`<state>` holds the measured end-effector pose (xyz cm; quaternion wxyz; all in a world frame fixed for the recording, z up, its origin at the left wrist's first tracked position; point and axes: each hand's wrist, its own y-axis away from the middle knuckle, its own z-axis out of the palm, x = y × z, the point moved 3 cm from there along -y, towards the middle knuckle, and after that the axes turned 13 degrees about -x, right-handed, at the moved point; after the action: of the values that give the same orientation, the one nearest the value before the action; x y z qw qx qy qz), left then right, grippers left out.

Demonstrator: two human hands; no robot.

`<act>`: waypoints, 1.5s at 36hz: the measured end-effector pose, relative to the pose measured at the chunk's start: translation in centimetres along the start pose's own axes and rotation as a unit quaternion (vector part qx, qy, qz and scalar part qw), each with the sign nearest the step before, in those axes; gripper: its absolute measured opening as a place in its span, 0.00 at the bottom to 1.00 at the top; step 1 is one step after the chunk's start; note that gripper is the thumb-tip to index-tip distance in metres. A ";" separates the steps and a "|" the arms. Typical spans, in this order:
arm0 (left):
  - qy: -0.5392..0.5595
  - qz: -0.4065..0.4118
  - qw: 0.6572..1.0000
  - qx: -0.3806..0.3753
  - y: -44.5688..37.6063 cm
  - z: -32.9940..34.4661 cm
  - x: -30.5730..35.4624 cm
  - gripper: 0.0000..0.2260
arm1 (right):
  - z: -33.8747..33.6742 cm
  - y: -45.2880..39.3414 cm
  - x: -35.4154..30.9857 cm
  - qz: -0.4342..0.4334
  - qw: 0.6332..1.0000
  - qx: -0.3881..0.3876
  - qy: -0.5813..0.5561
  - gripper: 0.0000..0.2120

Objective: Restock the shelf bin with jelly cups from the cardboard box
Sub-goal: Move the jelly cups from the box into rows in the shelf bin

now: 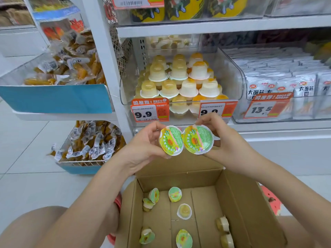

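Observation:
My left hand grips one jelly cup and my right hand grips a second jelly cup. Both green and yellow lids face me and the two cups touch side by side. They are held just below the front of the clear shelf bin, where jelly cups are stacked upside down in rows. Beneath my forearms stands the open cardboard box, with several loose jelly cups scattered on its bottom.
Orange price tags hang on the bin's front edge. A neighbouring clear bin of white packets sits to the right. Left of the shelf post, racks of wrapped yellow snacks stand over the white tiled floor.

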<state>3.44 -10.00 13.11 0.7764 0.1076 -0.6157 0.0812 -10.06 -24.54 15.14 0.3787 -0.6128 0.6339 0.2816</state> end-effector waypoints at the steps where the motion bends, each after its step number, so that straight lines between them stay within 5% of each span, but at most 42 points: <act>1: 0.000 0.000 1.000 -0.005 0.1 0.1 0.0 0.23 | 0.0 0.0 0.0 0.001 1.000 0.000 0.007 0.24; 10: -0.014 -0.018 1.000 -0.002 -0.2 0.6 -0.3 0.24 | 0.2 -0.1 0.2 -0.012 0.998 0.019 0.055 0.25; 18: 0.045 0.000 0.999 0.021 -0.6 1.8 -1.0 0.15 | 0.2 -0.7 0.2 -0.022 0.998 -0.007 0.061 0.35; 29: 0.070 -0.035 0.997 0.019 -0.5 2.5 -0.9 0.23 | 1.0 -0.9 0.3 -0.021 0.998 -0.019 0.052 0.38; 36: 0.115 -0.048 0.992 0.029 -0.2 2.6 -1.2 0.23 | 1.1 -1.2 0.5 -0.014 1.000 -0.025 0.010 0.27; 46: 0.196 -0.057 0.979 0.025 0.2 2.5 -1.2 0.18 | 1.7 -1.9 0.9 -0.003 0.993 -0.060 -0.107 0.30; 54: 0.189 -0.045 0.980 0.036 -0.3 2.3 -0.5 0.23 | 0.8 -2.7 0.2 0.005 0.996 0.024 -0.086 0.25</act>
<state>1.25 -10.89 13.09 0.8773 0.1459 -0.4488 0.0878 -7.31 -24.25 14.80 0.4454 -0.5736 0.6085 0.3197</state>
